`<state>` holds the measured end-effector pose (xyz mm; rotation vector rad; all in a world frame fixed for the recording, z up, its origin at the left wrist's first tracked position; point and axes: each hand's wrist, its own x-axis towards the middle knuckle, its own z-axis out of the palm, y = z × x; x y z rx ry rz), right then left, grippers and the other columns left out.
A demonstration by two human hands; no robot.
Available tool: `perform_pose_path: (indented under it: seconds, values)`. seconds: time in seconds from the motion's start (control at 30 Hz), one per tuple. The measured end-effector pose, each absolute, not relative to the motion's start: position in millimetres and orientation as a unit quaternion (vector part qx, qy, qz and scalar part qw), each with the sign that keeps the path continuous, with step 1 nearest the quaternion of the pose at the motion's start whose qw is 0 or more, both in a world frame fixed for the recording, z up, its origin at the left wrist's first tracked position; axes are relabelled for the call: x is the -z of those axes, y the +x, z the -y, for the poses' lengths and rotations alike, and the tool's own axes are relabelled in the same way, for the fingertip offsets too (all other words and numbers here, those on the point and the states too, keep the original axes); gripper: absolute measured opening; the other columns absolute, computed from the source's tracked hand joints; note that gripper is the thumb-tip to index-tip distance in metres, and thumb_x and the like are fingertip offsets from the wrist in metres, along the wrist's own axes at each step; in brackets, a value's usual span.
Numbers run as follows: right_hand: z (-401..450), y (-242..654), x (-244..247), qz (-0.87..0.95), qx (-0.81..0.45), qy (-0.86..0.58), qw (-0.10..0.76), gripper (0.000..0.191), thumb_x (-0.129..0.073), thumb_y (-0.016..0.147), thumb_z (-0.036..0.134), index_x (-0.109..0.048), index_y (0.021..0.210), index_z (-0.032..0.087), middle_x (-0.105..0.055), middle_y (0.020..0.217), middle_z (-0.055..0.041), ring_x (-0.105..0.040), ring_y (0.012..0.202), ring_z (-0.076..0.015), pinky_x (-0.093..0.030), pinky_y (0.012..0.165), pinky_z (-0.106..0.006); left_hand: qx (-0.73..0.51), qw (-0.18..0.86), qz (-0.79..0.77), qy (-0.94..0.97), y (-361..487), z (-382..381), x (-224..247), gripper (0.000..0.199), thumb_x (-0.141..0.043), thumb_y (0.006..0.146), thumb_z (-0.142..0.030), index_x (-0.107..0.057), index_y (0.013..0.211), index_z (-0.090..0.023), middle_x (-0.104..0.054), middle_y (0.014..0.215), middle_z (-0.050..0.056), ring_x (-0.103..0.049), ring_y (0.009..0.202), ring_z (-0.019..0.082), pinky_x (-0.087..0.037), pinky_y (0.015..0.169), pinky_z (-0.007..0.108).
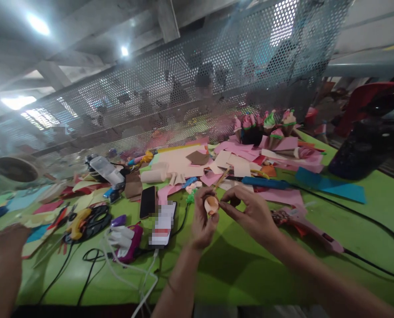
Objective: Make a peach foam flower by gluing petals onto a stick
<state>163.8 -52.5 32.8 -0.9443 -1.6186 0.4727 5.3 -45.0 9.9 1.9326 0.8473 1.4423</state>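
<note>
Evidently, our left hand (201, 223) grips the peach roll (212, 205) inward of the tabletop's (230, 282) near edge; our right hand (251, 210) reaches its rim, grip indeterminable. We should cradle lightly, keeping the opening round.

- Much of the outer wall of the peach rolled-paper tube (212, 205) is hidden by the left hand (203, 225).
- Anything pinched between the right hand's (254, 213) fingers is too small to tell.
- Pixel blocks blur the lit screen of the white-screened phone (163, 224).
- A co-worker's hand (11, 240) is blurred, its forearm cut off at the left.
- Shapes behind the grey perforated metal screen (143, 97) are blurred.
</note>
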Motion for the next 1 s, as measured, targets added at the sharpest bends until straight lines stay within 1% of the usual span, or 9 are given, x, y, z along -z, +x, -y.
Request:
perform_pose_path:
  seconds: [0.13,0.3,0.4,0.53,0.8,1.0]
  values:
    - [54.4,162.1,-33.2,0.695,-0.216,-0.41,0.549,0.016,-0.062,0.087,0.026,-0.06,0.072,0.021,-0.064,0.066,-0.0005,-0.057,0.06,-0.0146,-0.042,0.055,-0.025,-0.527,0.275,-0.314,0.741,5.8,47.2,-12.5,0.04,-0.044,0.095,-0.05,-0.044,0.126,-0.025,-0.051,0.118,0.009,-0.052,0.108,0.023,-0.042,0.096,0.04]
    - [56.1,162.2,-34.6,0.695,-0.208,-0.417,0.548,0.012,-0.061,0.085,0.022,-0.062,0.073,0.021,-0.066,0.068,-0.0014,-0.058,0.061,-0.0153,-0.043,0.055,-0.025,-0.514,0.251,-0.315,0.757,5.5,46.5,-13.9,0.039,-0.043,0.095,-0.05,-0.044,0.124,-0.024,-0.051,0.117,0.01,-0.051,0.11,0.025,-0.041,0.098,0.042]
    - [55.5,162.5,-34.1,0.702,-0.183,-0.422,0.543,0.012,-0.062,0.085,0.022,-0.061,0.073,0.021,-0.065,0.066,-0.0011,-0.057,0.059,-0.0148,-0.042,0.055,-0.025,-0.508,0.247,-0.311,0.765,5.9,46.2,-14.2,0.039,-0.044,0.095,-0.05,-0.044,0.125,-0.025,-0.05,0.118,0.009,-0.051,0.111,0.025,-0.041,0.098,0.042]
    - [54.4,164.3,-33.2,0.722,-0.122,-0.417,0.539,0.014,-0.057,0.085,0.018,-0.059,0.072,0.021,-0.063,0.067,-0.0013,-0.055,0.058,-0.0137,-0.039,0.053,-0.024,-0.506,0.251,-0.3,0.769,6.7,46.1,-13.3,0.04,-0.045,0.095,-0.049,-0.044,0.128,-0.026,-0.049,0.119,0.009,-0.05,0.112,0.024,-0.042,0.099,0.041]
    - [53.0,175.1,-37.5,0.784,-0.056,-0.423,0.45,0.009,-0.057,0.083,0.014,-0.056,0.077,0.02,-0.06,0.067,-0.0005,-0.052,0.056,-0.013,-0.032,0.051,-0.023,-0.492,0.236,-0.286,0.788,6.3,43.7,-10.2,0.043,-0.047,0.094,-0.049,-0.042,0.131,-0.026,-0.047,0.12,0.01,-0.048,0.114,0.026,-0.041,0.1,0.044]
    - [54.1,179.0,-37.5,0.807,-0.008,-0.434,0.4,0.008,-0.055,0.085,0.015,-0.056,0.08,0.02,-0.059,0.069,-0.0018,-0.051,0.057,-0.0146,-0.026,0.052,-0.025,-0.479,0.195,-0.281,0.809,6.6,41.6,-9.7,0.045,-0.05,0.093,-0.045,-0.042,0.132,-0.025,-0.047,0.12,0.011,-0.047,0.114,0.027,-0.039,0.1,0.045]
